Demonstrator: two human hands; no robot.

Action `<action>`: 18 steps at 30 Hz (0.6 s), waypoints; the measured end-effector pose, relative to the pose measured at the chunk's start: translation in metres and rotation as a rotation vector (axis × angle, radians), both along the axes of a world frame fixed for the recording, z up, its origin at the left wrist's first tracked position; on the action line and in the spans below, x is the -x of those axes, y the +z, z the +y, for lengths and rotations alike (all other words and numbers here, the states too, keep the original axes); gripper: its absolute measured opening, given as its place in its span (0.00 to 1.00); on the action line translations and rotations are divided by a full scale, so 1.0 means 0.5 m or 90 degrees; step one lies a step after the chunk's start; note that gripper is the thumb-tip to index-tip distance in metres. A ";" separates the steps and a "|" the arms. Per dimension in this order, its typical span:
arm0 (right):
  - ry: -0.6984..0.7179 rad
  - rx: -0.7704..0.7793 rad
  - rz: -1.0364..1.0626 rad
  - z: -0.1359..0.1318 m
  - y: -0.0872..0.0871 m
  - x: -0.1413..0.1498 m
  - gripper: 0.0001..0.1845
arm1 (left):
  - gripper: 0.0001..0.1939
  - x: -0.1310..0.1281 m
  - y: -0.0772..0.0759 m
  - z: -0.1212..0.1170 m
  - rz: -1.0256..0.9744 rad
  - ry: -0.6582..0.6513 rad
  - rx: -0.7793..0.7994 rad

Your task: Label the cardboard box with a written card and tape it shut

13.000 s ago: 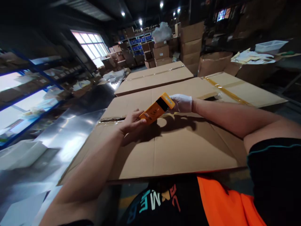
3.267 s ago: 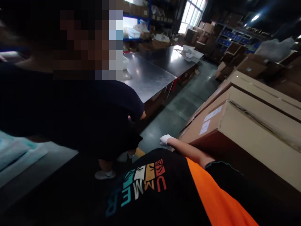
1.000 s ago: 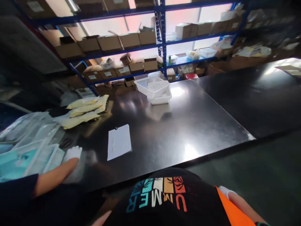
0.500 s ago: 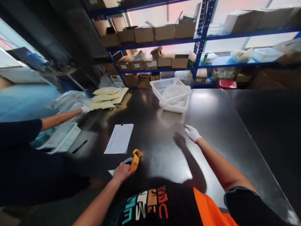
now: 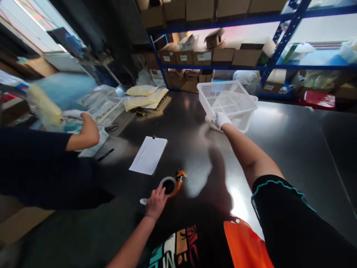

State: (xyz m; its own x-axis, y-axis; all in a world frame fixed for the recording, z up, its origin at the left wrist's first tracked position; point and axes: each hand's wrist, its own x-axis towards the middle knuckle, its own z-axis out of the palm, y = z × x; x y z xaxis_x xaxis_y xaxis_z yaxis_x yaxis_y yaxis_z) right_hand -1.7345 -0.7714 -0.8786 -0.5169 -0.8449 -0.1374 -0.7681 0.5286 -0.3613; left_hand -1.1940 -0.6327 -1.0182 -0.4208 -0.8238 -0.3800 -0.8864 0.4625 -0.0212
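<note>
My bare left hand point(image 5: 156, 201) rests on the near edge of the dark metal table point(image 5: 279, 149), fingers stretched out and touching a roll of tape in an orange dispenser point(image 5: 172, 184). My right hand point(image 5: 220, 119), in a white glove, reaches far across the table and grips the near rim of a white perforated plastic basket point(image 5: 227, 98), which is tipped up off a second basket beneath it. A white sheet of paper point(image 5: 148, 154) lies between the two hands.
A co-worker in a dark sleeve stands at left, gloved hand point(image 5: 73, 114) by clear bags point(image 5: 100, 102) and holding a yellowish packet point(image 5: 43, 106). Yellow padded envelopes point(image 5: 143, 96), scissors point(image 5: 111, 127) and a pen point(image 5: 105, 155) lie on the table. Blue shelving with cartons point(image 5: 220, 56) runs behind.
My right hand has stretched forward and taken hold of the white basket. My left hand has set the tape dispenser down and now rests beside it. The co-worker's arm has drawn back.
</note>
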 end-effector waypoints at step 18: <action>-0.160 -0.070 0.042 0.585 -0.177 0.016 0.30 | 0.16 -0.188 0.118 0.389 0.195 0.579 -0.114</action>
State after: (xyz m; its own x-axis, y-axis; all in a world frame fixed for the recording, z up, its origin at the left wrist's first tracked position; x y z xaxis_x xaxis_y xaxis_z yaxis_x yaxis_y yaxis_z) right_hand -1.7423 -0.4791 -0.9669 -0.7197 -0.6705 -0.1802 -0.6274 0.7392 -0.2448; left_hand -1.1000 -0.4382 -0.9594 0.2453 -0.8237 -0.5112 -0.8620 -0.4266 0.2738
